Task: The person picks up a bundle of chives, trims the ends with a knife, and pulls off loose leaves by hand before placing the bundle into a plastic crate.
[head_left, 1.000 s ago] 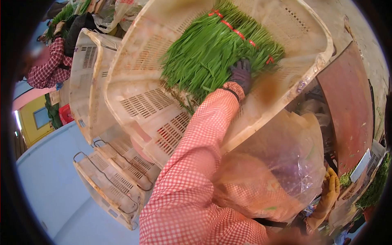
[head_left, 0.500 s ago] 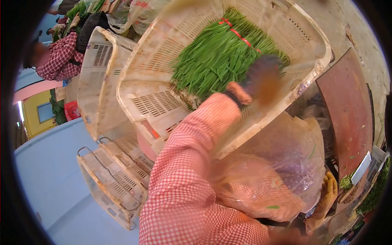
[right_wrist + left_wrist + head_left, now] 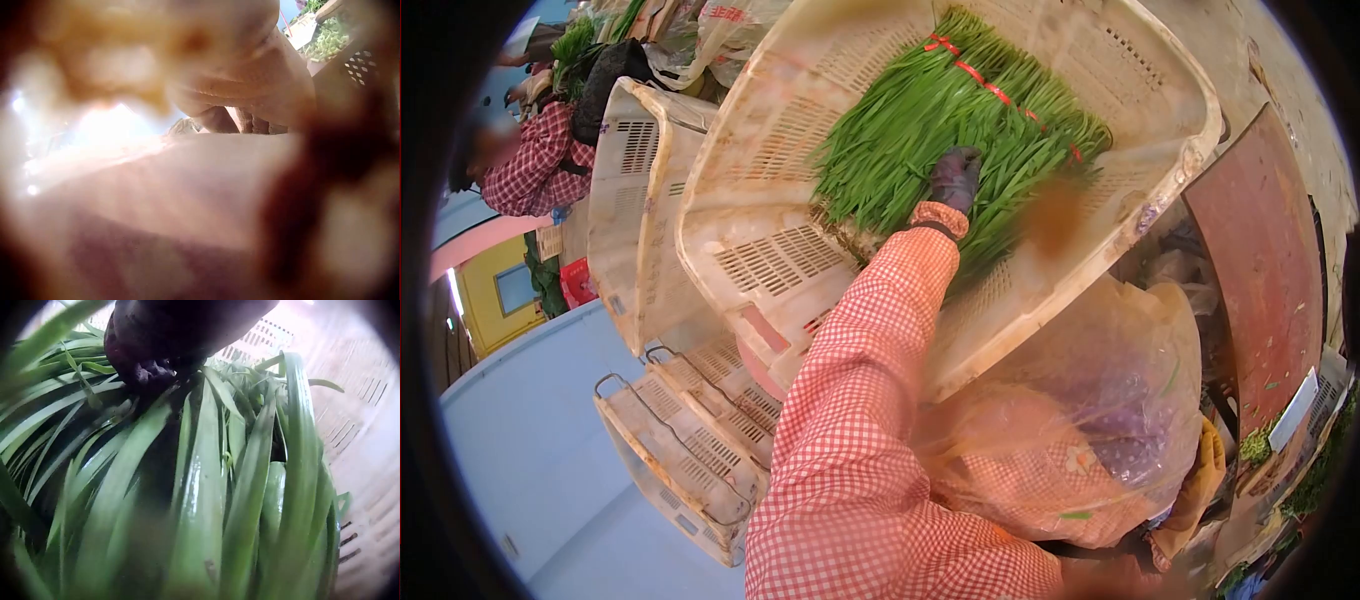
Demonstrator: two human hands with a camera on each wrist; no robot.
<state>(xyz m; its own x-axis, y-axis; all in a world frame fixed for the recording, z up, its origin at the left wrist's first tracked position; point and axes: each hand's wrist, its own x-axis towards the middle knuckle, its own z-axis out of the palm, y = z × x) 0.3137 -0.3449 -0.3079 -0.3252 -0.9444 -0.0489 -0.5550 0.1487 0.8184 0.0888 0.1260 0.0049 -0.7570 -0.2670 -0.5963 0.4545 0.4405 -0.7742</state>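
Note:
Bunches of garlic chives with red ties lie side by side in a large white plastic crate. My left hand, in a dark glove, reaches into the crate and grips leaves near the bunches' middle. In the left wrist view, the dark glove is bunched at the top, with long flat leaves spreading below it. My right hand, in a yellow glove, is low at the right beside a clear plastic bag. Its wrist view is mostly blurred, showing part of the tan glove; I cannot tell what its fingers hold.
More white crates stand left, two with wire handles against a light blue surface. A reddish-brown board leans at the right, near a pale flat piece. Another person in a checked shirt is at far left.
My left hand first moved right, off the leaves to the crate's near side, then back left onto the chives, where its fingers now curl. The right hand stayed by the bag.

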